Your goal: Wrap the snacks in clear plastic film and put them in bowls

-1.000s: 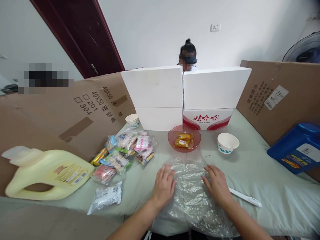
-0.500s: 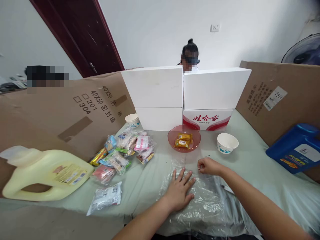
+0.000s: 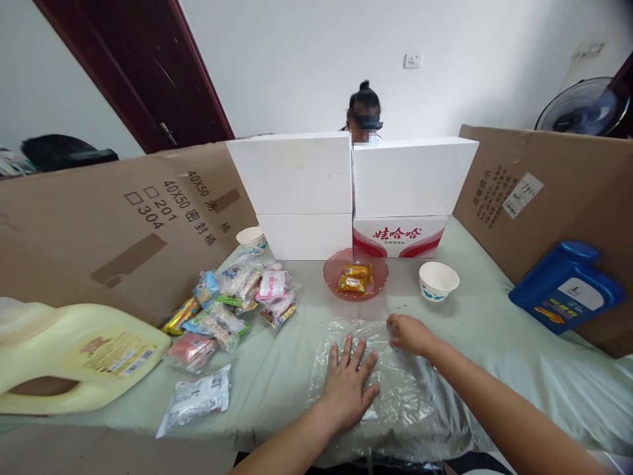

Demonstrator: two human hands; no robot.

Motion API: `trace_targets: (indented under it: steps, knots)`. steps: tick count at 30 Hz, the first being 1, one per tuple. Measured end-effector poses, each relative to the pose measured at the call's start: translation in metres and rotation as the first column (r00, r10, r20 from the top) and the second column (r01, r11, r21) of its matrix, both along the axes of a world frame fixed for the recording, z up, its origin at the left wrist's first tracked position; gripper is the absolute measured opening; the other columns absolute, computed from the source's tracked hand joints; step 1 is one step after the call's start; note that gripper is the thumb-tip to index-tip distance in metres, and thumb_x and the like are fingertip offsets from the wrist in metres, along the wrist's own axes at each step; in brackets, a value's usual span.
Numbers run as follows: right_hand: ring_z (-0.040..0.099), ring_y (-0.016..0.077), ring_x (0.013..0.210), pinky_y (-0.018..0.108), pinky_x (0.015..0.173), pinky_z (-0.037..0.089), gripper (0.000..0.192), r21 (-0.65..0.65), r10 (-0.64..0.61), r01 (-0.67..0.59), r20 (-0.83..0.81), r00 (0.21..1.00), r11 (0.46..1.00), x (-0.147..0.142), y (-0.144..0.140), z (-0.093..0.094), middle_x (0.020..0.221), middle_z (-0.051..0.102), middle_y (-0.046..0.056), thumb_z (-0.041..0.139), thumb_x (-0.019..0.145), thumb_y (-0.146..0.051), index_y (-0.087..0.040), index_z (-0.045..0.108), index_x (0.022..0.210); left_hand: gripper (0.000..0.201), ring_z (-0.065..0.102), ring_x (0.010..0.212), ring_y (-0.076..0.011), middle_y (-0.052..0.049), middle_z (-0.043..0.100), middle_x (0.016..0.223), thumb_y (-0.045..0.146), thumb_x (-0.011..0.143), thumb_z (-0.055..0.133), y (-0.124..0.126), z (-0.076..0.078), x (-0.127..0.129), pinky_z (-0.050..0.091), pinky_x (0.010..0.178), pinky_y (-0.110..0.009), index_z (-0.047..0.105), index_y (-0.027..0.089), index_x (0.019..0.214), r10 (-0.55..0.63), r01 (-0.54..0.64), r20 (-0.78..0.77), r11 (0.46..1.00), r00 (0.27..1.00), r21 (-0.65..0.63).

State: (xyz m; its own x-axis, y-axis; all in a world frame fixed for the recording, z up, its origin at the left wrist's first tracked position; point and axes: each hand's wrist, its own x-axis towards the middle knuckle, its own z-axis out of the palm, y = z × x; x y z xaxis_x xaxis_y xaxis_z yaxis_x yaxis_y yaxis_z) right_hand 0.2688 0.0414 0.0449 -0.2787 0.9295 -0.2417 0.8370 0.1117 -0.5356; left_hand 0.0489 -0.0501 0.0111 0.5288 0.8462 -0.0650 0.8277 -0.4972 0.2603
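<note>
A clear plastic bag [image 3: 395, 402] lies spread and wrinkled over the near edge of the cloth-covered table. My left hand [image 3: 349, 386] rests flat on it, fingers spread. At the bag's far right corner, my right hand [image 3: 411, 335] has its fingers curled together and pinches the film there. Just beyond the bag stands a pink see-through bowl [image 3: 330, 284] with a few gold-wrapped snacks [image 3: 353, 284] inside. A white paper bowl [image 3: 438, 280] with a blue pattern is to the right of it.
Wrapped snacks [image 3: 242, 284] are heaped on the left, near a yellow jug [image 3: 113, 349] and another paper bowl [image 3: 251, 239]. White boxes [image 3: 304, 175] form a wall at the back. Cardboard panels flank the table; a blue bottle [image 3: 566, 287] leans right. A person [image 3: 364, 109] sits behind.
The view has turned slightly right, so things sit further left. My right hand has shifted a little nearer with the film's corner, which now lies flatter. My left hand stays spread on the bag.
</note>
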Motion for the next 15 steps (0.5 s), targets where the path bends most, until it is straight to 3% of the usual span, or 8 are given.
trace_targets:
  steps: [4, 9, 12, 15]
  knots:
    - [0.059, 0.0140, 0.071, 0.023, 0.063, 0.041, 0.013, -0.178, 0.019, -0.050, -0.172, 0.985, 0.983, -0.006, 0.005, -0.005, 0.074, 0.066, 0.000, 0.065, 0.062, -0.017, -0.019, 0.054, 0.069, 0.062, 0.002, 0.145, -0.0371, -0.002, 0.013, 0.159, 0.053, 0.091, 0.046, -0.001, -0.003, -0.001, 0.006, 0.111, -0.068, 0.027, 0.036, 0.148, -0.014, 0.013, 0.024, 1.000, 1.000, 0.026]
    - [0.045, 0.0056, 0.046, 0.018, 0.045, 0.032, 0.029, -0.385, -0.058, -0.105, -0.389, 0.919, 0.917, 0.019, 0.016, 0.004, 0.068, 0.063, -0.004, 0.069, 0.060, -0.034, -0.020, 0.048, 0.074, 0.062, 0.004, 0.145, -0.0377, -0.003, 0.016, 0.159, 0.050, 0.091, 0.049, -0.001, -0.005, -0.001, 0.006, 0.110, -0.069, 0.029, 0.035, 0.147, -0.013, 0.013, 0.012, 0.999, 1.000, 0.052]
    - [0.034, 0.0036, 0.042, 0.018, 0.041, 0.025, 0.038, -0.420, -0.148, -0.058, -0.442, 0.885, 0.906, 0.042, 0.020, 0.011, 0.060, 0.056, -0.008, 0.073, 0.056, -0.040, -0.020, 0.049, 0.078, 0.061, 0.005, 0.145, -0.0384, -0.003, 0.017, 0.159, 0.048, 0.091, 0.049, -0.001, -0.004, 0.000, 0.006, 0.110, -0.070, 0.029, 0.035, 0.147, -0.011, 0.011, 0.006, 0.999, 1.000, 0.052]
    - [0.034, 0.0032, 0.043, 0.018, 0.041, 0.024, 0.044, -0.425, -0.237, 0.024, -0.457, 0.857, 0.905, 0.067, 0.023, 0.019, 0.066, 0.057, -0.007, 0.075, 0.055, -0.042, -0.020, 0.053, 0.087, 0.061, 0.004, 0.145, -0.0386, -0.004, 0.017, 0.158, 0.048, 0.091, 0.048, -0.002, -0.002, 0.000, 0.007, 0.109, -0.070, 0.029, 0.035, 0.147, -0.012, 0.012, 0.005, 0.999, 1.000, 0.039]
